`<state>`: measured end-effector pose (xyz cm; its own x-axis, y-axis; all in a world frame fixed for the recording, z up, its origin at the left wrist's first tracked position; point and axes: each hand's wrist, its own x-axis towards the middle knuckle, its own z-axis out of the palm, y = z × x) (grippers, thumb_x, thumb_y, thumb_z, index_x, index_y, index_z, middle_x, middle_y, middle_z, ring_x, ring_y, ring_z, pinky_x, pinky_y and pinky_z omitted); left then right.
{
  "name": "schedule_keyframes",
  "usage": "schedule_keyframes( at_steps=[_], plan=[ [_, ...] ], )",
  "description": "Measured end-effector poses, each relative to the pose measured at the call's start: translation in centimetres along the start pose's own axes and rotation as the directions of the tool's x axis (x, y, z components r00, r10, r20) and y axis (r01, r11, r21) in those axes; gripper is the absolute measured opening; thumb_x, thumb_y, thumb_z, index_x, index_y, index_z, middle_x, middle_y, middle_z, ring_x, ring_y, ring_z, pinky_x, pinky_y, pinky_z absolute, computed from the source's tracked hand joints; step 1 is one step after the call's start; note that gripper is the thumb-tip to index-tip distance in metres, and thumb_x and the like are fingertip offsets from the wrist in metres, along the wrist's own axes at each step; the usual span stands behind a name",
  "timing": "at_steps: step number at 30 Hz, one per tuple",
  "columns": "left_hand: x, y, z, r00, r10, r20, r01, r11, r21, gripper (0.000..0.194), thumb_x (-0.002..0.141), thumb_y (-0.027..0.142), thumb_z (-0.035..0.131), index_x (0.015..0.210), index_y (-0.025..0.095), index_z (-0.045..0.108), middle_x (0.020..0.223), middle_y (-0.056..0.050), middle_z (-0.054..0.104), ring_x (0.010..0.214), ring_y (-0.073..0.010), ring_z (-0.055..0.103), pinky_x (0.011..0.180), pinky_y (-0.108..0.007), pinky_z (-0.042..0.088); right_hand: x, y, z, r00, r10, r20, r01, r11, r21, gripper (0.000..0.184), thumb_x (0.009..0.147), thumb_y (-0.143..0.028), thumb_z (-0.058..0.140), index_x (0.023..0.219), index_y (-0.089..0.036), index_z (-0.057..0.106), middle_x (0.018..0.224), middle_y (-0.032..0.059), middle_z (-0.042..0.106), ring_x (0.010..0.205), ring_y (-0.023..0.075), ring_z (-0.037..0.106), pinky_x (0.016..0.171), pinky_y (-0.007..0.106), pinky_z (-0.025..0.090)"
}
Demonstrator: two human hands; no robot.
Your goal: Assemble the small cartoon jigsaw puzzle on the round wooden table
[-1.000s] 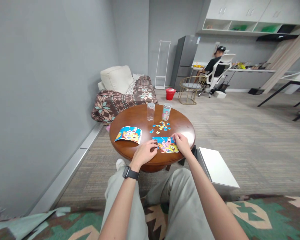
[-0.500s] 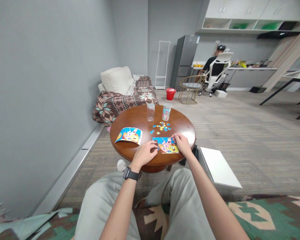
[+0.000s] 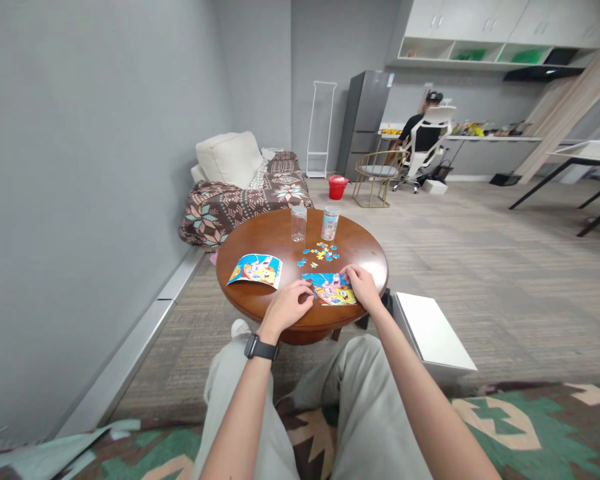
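Note:
A partly assembled jigsaw puzzle [image 3: 334,290] with a bright cartoon picture lies flat near the front of the round wooden table [image 3: 273,233]. At its left edge my left hand [image 3: 291,305] is closed, thumb and curled fingers gripping the side. My right hand [image 3: 361,285] grips the upper right edge, its fingertips on the pieces. Behind the puzzle lie several loose jigsaw pieces [image 3: 324,253] in blue and yellow. To the left is a curled reference picture [image 3: 256,271] of the same cartoon scene. Fingers partly hide both puzzle edges.
A clear lidded jar [image 3: 299,225] and a printed canister [image 3: 330,225] stand at the table's back. Beside the table on the right is a white box [image 3: 435,327]. Farther off are a draped sofa [image 3: 245,193], a red bucket [image 3: 337,188] and a seated person [image 3: 415,127].
The view has shifted slightly, and my left knee has moved inward. Both hands keep their places at the puzzle's edges, with no clear change in the pieces.

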<state>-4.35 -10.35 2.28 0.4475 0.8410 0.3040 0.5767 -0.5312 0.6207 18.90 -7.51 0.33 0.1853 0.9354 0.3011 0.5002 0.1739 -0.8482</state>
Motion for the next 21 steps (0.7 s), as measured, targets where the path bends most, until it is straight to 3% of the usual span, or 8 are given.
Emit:
schedule_keyframes(
  at_steps=[6,10,12,15,18,21],
  plan=[
    [-0.1,-0.1,0.1,1.0,0.004,-0.01,-0.004,1.0,0.011,0.018,0.088,0.02,0.054,0.09,0.021,0.072,0.12,-0.004,0.069,0.112,-0.0202,0.064,0.104,-0.034,0.047,-0.2,0.1,0.3,0.996,-0.063,0.066,0.069,0.993,-0.093,0.032,0.086,-0.034,0.04,0.076,-0.02,0.067,0.079,0.0049,0.069,0.076,0.0197,0.062,0.075,0.031,0.047],
    [-0.1,-0.1,0.2,1.0,0.021,-0.014,-0.021,0.999,0.032,0.02,0.088,0.018,0.052,0.091,0.02,0.072,0.119,-0.005,0.069,0.111,-0.0199,0.064,0.103,-0.034,0.048,1.3,-1.1,1.1,0.972,-0.181,0.151,0.204,0.967,-0.151,0.028,0.088,-0.03,0.046,0.087,-0.02,0.072,0.092,0.0071,0.069,0.08,0.0193,0.063,0.078,0.032,0.048],
    [0.0,-0.1,0.2,1.0,0.023,-0.014,-0.023,0.999,0.029,0.019,0.088,0.018,0.052,0.091,0.02,0.072,0.118,-0.005,0.07,0.111,-0.0198,0.063,0.103,-0.034,0.048,2.9,-2.3,1.9,0.947,-0.256,0.194,0.294,0.934,-0.204,0.026,0.087,-0.025,0.048,0.092,-0.02,0.074,0.092,0.0077,0.068,0.082,0.0195,0.063,0.08,0.032,0.047],
    [0.1,-0.3,0.3,1.0,0.025,-0.01,-0.025,1.0,0.018,0.019,0.088,0.017,0.052,0.091,0.02,0.071,0.118,-0.005,0.069,0.112,-0.0199,0.063,0.104,-0.034,0.048,5.8,-3.7,3.9,0.88,-0.303,0.366,0.415,0.866,-0.279,0.023,0.083,-0.016,0.054,0.091,-0.02,0.075,0.089,0.007,0.066,0.081,0.0185,0.061,0.081,0.031,0.046],
    [0.2,-0.3,0.2,1.0,0.025,-0.003,-0.024,1.0,0.017,0.019,0.088,0.017,0.053,0.091,0.02,0.071,0.119,-0.005,0.069,0.112,-0.0203,0.063,0.105,-0.035,0.047,8.6,-3.9,6.1,0.819,-0.282,0.5,0.48,0.814,-0.327,0.019,0.074,-0.011,0.065,0.087,-0.02,0.076,0.087,0.0069,0.066,0.078,0.0186,0.061,0.078,0.029,0.046],
    [0.2,-0.3,0.2,1.0,0.022,0.004,-0.023,1.0,0.019,0.019,0.088,0.017,0.052,0.092,0.02,0.071,0.119,-0.005,0.069,0.113,-0.0207,0.063,0.105,-0.036,0.047,10.6,-3.3,7.4,0.802,-0.24,0.547,0.472,0.815,-0.335,0.013,0.068,-0.011,0.071,0.074,-0.022,0.075,0.081,0.0046,0.066,0.07,0.0173,0.06,0.071,0.028,0.045]
  ],
)
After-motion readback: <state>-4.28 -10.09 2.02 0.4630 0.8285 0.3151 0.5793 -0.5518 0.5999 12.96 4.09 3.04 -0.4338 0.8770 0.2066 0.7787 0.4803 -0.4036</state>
